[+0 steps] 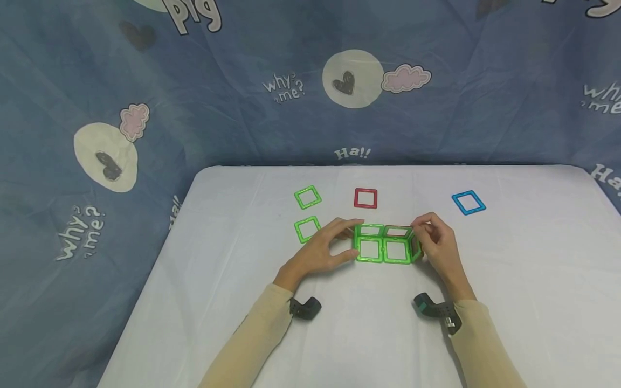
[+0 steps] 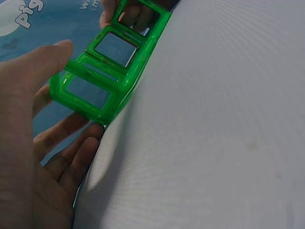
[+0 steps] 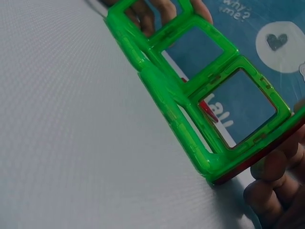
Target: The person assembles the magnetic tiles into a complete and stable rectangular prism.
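A low box-like structure of green magnetic tiles [image 1: 383, 251] stands on the white table, its square windows showing the cloth. My left hand [image 1: 317, 249] grips its left end, thumb at the front corner and forefinger at the back. In the left wrist view the left thumb [image 2: 59, 55] lies by the upper edge, other fingers behind the end tile. At the opposite end, my right hand [image 1: 439, 242] pinches the end wall with bent fingers. A red edge [image 3: 252, 164] runs along that wall in the right wrist view, right fingertips [image 3: 269, 167] against its outer side.
Two loose green tiles, a farther one [image 1: 308, 197] and a nearer one [image 1: 298, 231] partly behind the left hand, lie at the left. Behind the structure is a red tile [image 1: 366, 206]; a blue tile [image 1: 469, 211] lies at back right. A printed blue cloth [image 1: 291, 129] hangs beyond the table.
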{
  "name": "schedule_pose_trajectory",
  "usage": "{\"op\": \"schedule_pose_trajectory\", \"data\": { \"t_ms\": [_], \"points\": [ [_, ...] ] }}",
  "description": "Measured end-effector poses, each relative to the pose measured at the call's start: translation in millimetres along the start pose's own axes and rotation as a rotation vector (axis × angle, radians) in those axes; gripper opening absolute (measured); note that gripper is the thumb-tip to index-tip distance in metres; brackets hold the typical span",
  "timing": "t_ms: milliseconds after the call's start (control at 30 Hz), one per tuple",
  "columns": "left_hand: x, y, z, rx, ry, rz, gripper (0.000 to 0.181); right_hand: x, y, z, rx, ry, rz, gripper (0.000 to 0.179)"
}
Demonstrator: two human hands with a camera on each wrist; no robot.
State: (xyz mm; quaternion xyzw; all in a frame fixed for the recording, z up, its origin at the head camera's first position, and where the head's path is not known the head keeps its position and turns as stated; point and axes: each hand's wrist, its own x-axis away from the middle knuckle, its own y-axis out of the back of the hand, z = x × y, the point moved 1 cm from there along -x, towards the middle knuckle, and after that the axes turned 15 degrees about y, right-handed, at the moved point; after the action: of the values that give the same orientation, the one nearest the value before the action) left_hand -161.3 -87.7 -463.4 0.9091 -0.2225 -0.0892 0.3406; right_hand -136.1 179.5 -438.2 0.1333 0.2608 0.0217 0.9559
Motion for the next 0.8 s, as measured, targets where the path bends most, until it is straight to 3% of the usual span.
{"op": "schedule_pose_trajectory", "data": {
  "t_ms": [467,800],
  "points": [
    [-1.1,-1.6,1.2,0.019,-0.009,0.003,0.064,0.0,0.6,0.6,-0.006,-0.038,0.044,0.013],
    [-0.6,-0.4,0.7,0.016,0.002,0.004,0.068,-0.7,-0.9,3.5,0.003,-0.058,0.026,0.013]
  ]
}}
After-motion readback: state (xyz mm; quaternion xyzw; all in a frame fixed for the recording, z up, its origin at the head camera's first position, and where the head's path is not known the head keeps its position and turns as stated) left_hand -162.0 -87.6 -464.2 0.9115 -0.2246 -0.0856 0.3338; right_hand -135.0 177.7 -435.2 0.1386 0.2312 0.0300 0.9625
